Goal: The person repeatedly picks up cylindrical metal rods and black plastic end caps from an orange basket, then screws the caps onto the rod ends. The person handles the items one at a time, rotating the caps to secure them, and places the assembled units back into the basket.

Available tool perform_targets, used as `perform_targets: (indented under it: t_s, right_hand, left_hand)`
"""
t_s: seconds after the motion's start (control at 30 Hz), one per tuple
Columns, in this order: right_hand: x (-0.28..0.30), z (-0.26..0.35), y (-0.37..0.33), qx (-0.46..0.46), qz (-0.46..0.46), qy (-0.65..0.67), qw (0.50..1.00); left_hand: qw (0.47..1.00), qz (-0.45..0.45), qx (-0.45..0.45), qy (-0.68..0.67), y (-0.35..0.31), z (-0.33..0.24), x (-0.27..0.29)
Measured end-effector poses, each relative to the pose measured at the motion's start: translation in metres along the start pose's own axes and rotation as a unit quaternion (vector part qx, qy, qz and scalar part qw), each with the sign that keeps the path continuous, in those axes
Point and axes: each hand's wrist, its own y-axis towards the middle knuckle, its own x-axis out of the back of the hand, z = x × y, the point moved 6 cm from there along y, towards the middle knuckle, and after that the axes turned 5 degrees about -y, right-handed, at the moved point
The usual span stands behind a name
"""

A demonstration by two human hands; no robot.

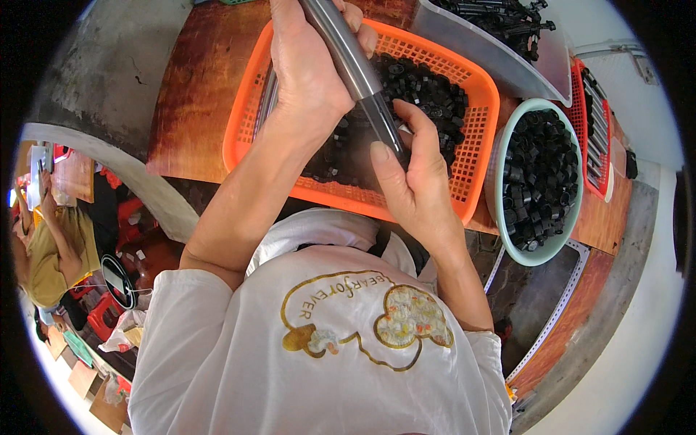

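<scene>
A smooth grey tube (342,52) with a glossy black end section (384,119) slants down to the right above an orange plastic basket (484,94). My left hand (308,76) is wrapped round the grey upper part. Lower down, my right hand (420,163) has its thumb and fingers closed about the tip of the black end. What lies between those fingertips at the tip is partly hidden. Small black plastic pieces (438,98) fill much of the basket beneath both hands. Some long metal tubes (268,98) show at the basket's left side, partly behind my left wrist.
On the right, a pale green basin (499,190) holds many black ring-like pieces (540,181). Beyond it stands a red basket (578,101) with silver tubes (597,134). A clear bin (507,61) of black parts is at the back. Another person (65,239) sits at far left.
</scene>
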Motion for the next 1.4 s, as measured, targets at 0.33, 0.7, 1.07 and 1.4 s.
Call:
perform_targets:
  t_s: [0.33, 0.7, 1.07, 1.4]
  right_hand:
    - [-0.005, 0.001, -0.005, -0.016, 0.033, 0.118, 0.992]
    - [-0.011, -0.006, -0.003, -0.082, 0.057, 0.323, 0.941]
    - [0.002, -0.002, 0.007, 0.047, -0.014, 0.116, 0.992]
    - [0.000, -0.014, -0.010, 0.114, -0.044, 0.042, 0.992]
  left_hand:
    - [0.994, 0.095, 0.056, 0.015, -0.006, 0.006, 0.000]
    - [0.987, 0.139, 0.077, -0.007, -0.023, 0.025, -0.007]
    - [0.992, 0.070, -0.008, 0.103, -0.025, 0.023, -0.008]
    - [0.998, -0.003, 0.065, 0.003, -0.014, 0.023, 0.006]
